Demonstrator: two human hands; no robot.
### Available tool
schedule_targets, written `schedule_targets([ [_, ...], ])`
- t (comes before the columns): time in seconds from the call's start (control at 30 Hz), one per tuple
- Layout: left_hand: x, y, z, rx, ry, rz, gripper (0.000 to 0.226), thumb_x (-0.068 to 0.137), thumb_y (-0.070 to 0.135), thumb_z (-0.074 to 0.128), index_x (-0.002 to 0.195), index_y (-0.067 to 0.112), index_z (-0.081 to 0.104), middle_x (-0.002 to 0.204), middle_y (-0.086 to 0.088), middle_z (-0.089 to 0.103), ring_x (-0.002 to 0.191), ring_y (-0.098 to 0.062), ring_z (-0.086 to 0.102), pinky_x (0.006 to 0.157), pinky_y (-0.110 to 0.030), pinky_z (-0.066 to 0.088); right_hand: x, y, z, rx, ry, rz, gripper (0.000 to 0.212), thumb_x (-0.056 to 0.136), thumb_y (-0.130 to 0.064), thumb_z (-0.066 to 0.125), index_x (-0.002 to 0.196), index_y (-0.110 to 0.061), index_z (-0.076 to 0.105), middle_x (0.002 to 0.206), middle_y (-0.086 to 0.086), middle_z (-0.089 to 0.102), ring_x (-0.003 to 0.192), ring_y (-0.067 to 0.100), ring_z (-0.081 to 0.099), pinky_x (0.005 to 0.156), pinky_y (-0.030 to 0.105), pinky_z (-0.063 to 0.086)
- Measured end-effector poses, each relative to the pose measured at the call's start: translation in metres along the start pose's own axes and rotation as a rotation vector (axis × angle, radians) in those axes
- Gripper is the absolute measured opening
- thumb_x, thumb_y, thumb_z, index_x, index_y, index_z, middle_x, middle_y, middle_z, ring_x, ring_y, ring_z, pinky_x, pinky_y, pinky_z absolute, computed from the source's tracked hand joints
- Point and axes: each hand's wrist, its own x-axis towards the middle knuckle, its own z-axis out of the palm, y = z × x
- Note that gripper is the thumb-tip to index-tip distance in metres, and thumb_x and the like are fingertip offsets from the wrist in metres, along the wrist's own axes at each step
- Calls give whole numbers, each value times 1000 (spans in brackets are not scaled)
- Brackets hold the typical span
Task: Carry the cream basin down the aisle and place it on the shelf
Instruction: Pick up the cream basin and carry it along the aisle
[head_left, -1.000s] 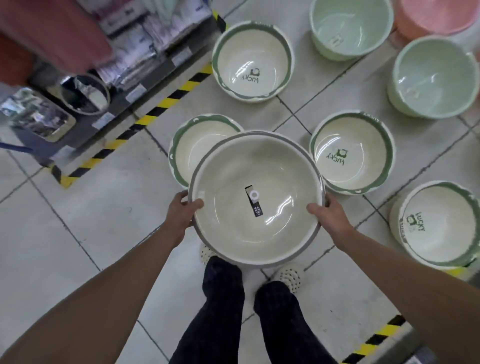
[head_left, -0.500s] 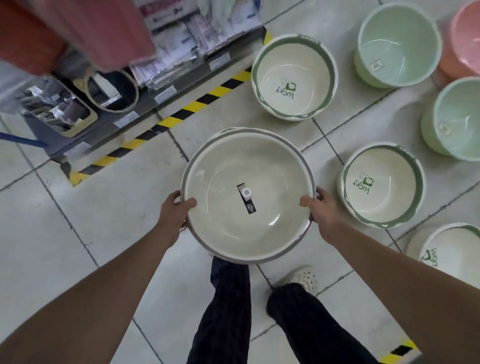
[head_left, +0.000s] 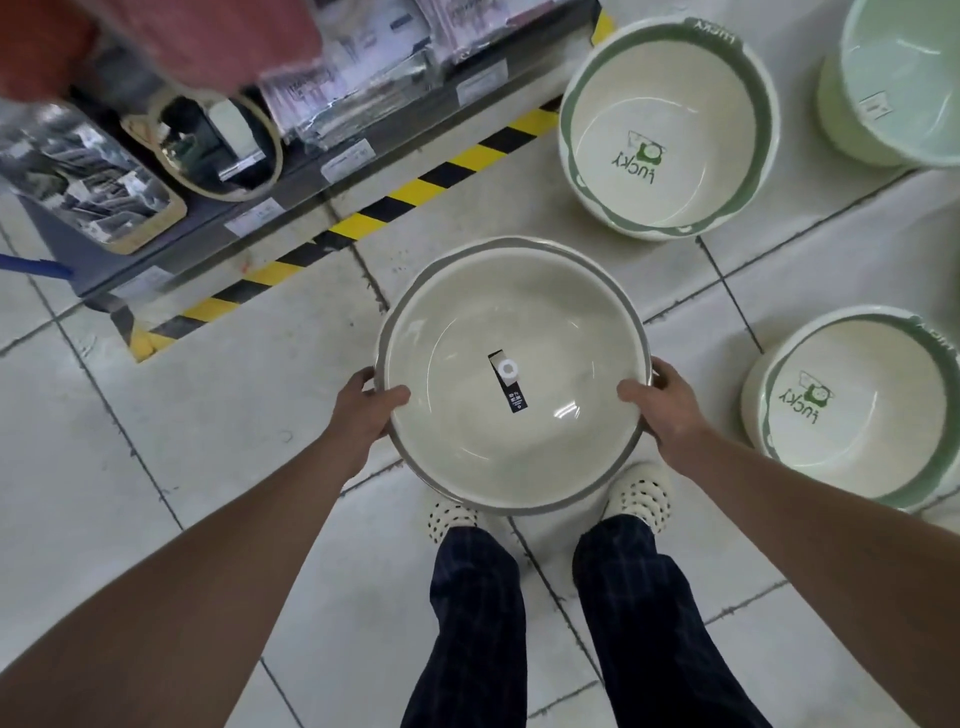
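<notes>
Both forearms are bare, with no sleeves, watch or rings showing on the left hand or the right hand. The trousers are dark navy with a faint thin check of lighter lines, loose in the leg. The shoes are cream clogs of moulded material, their rounded toes dotted with rows of small dark holes.

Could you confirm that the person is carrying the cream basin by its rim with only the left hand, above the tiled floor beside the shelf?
Not quite: both hands hold it. In the head view the left hand grips one side of the cream basin rim and the right hand grips the other. The rest stands: it is above the tiled floor, beside the shelf.
</notes>
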Motion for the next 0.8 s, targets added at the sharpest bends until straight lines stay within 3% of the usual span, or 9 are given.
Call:
schedule_targets([
  [0.13, 27, -4, 6, 21, 4, 10, 61, 88, 1, 69, 145, 12, 50, 113, -13, 68, 92, -28, 66, 74, -34, 55, 34, 3, 7, -28, -8, -7, 35, 84, 2, 66, 96, -31, 63, 108, 8, 69, 105, 38, 68, 100, 56, 55],
  [0.27, 50, -9, 11, 43, 0, 20, 60, 88, 0, 69, 144, 12, 49, 100, -7, 67, 86, -22, 67, 80, -37, 55, 60, 10, 14, -16, -28, -7, 39, 83, 5, 65, 98, -31, 64, 120, 13, 70, 96, 30, 65, 101, 55, 54],
  [0.33, 61, -12, 14, 39, -2, 15, 61, 87, -1, 69, 144, 12, 49, 101, -6, 67, 86, -21, 67, 80, -38, 56, 71, 14, 17, -16, -27, -6, 39, 82, 5, 65, 97, -31, 64, 116, 11, 71, 97, 29, 65, 102, 53, 54],
  [0.43, 74, -16, 19, 47, -7, 17, 60, 87, -1, 68, 142, 13, 51, 104, -7, 69, 88, -22, 67, 80, -37, 57, 85, 20, 20, -32, -1, -2, 39, 81, 3, 68, 100, -30, 65, 116, 11, 72, 96, 27, 66, 98, 44, 56],
  [0.53, 85, -22, 25, 60, -6, 30, 56, 86, -3, 68, 138, 14, 54, 102, -6, 70, 88, -23, 67, 83, -41, 58, 95, 28, 21, -57, 19, 5, 44, 82, 1, 69, 115, -28, 62, 116, 7, 71, 89, 17, 66, 82, 29, 55],
  [0.63, 95, -31, 29, 78, 8, 47, 41, 85, -1, 69, 119, 21, 65, 97, -2, 75, 89, -26, 69, 95, -52, 58, 106, 39, 21, -63, 34, 22, 54, 81, -2, 71, 130, -23, 62, 116, 1, 72, 91, 16, 67, 82, 28, 52],
  [0.7, 100, -37, 31, 78, 24, 66, 34, 84, 0, 69, 102, 28, 68, 93, 1, 76, 88, -25, 70, 97, -51, 57, 112, 44, 21, -66, 43, 25, 60, 80, -6, 73, 136, -24, 62, 116, 0, 73, 95, 18, 68, 87, 30, 52],
  [0.8, 106, -41, 36, 64, 43, 85, 37, 85, 0, 68, 91, 36, 65, 87, 8, 76, 85, -20, 70, 95, -46, 58, 118, 47, 21, -65, 61, -2, 54, 79, -10, 73, 128, -31, 67, 105, -5, 75, 93, 17, 69, 83, 28, 53],
])
